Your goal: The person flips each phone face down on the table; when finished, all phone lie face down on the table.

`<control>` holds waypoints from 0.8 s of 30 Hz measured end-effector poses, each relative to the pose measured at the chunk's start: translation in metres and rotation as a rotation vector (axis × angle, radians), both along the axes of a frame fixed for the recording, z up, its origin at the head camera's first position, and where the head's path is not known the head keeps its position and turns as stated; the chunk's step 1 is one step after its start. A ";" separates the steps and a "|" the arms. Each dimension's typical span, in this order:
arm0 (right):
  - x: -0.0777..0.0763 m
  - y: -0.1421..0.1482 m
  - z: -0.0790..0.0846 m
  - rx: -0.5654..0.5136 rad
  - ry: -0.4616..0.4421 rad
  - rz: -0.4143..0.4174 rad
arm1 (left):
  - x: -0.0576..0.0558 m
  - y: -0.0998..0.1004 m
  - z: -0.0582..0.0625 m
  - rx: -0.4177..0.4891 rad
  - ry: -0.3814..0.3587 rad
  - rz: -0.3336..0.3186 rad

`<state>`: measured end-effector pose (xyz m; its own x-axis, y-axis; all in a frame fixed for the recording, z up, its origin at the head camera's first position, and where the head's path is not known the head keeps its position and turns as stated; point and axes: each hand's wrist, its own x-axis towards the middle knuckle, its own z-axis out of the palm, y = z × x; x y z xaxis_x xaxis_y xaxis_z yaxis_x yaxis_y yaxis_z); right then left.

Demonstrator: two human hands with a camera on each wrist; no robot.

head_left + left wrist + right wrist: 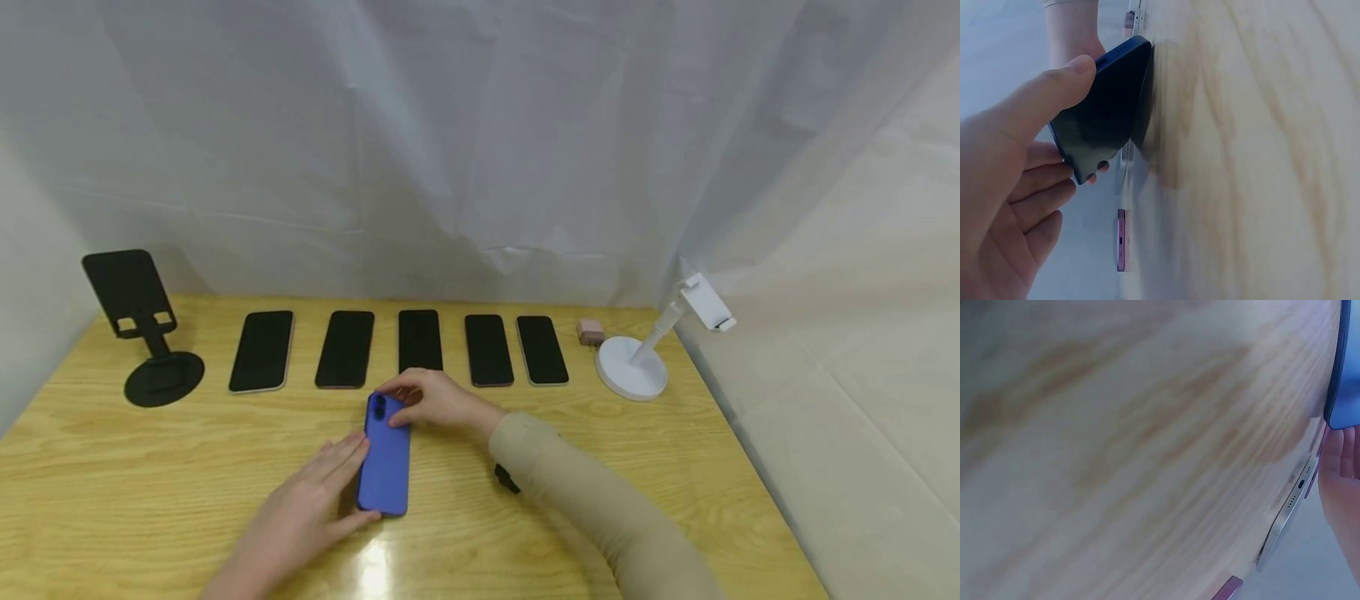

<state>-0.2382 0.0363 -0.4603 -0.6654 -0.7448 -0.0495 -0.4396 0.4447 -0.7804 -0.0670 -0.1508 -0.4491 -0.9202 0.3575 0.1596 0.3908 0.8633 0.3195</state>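
Observation:
A phone in a blue case [385,457] lies back-up and raised on one long edge near the middle of the wooden table [675,475]. My left hand [337,487] holds its near left side, the thumb at the bottom corner. In the left wrist view the thumb [1054,94] presses the phone's [1107,112] edge and the fingers sit beneath its dark screen. My right hand [423,402] curls over the phone's far end by the camera. The right wrist view shows only a blue edge of the phone [1344,362] and part of my right hand [1341,481].
Several dark phones [343,348] lie face up in a row behind my hands. A black phone stand [146,333] is at the far left, a white stand [637,360] at the far right with a small pink charger [590,332] beside it. White cloth walls surround the table.

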 end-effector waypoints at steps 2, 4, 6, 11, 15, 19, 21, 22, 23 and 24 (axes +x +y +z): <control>-0.001 0.000 -0.001 0.014 0.021 0.008 | 0.000 0.000 -0.002 0.020 -0.009 0.004; -0.003 0.000 -0.002 0.023 0.035 0.016 | -0.001 0.000 -0.003 0.026 -0.009 0.008; -0.004 0.000 -0.002 0.034 0.046 0.021 | -0.002 0.000 -0.004 0.028 -0.004 0.007; -0.006 0.001 -0.001 0.067 0.078 0.027 | -0.005 0.002 -0.007 0.040 -0.011 0.007; -0.009 0.002 -0.002 0.093 0.096 0.033 | -0.009 0.002 -0.012 0.055 -0.022 -0.003; -0.009 0.005 -0.001 0.138 0.108 0.026 | -0.013 0.002 -0.018 0.056 -0.003 -0.023; -0.009 0.006 0.001 0.154 0.108 0.024 | -0.015 0.002 -0.021 0.051 0.011 -0.035; -0.009 0.007 0.001 0.162 0.108 0.025 | -0.016 0.002 -0.022 0.048 0.018 -0.040; -0.008 0.007 0.002 0.166 0.107 0.030 | -0.017 0.001 -0.023 0.045 0.024 -0.047; -0.008 0.007 0.003 0.169 0.107 0.035 | -0.017 0.001 -0.023 0.045 0.028 -0.055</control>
<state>-0.2463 0.0436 -0.4577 -0.6477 -0.7544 -0.1065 -0.5333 0.5488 -0.6437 -0.0842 -0.1496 -0.4723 -0.8944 0.3990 0.2021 0.4463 0.8253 0.3459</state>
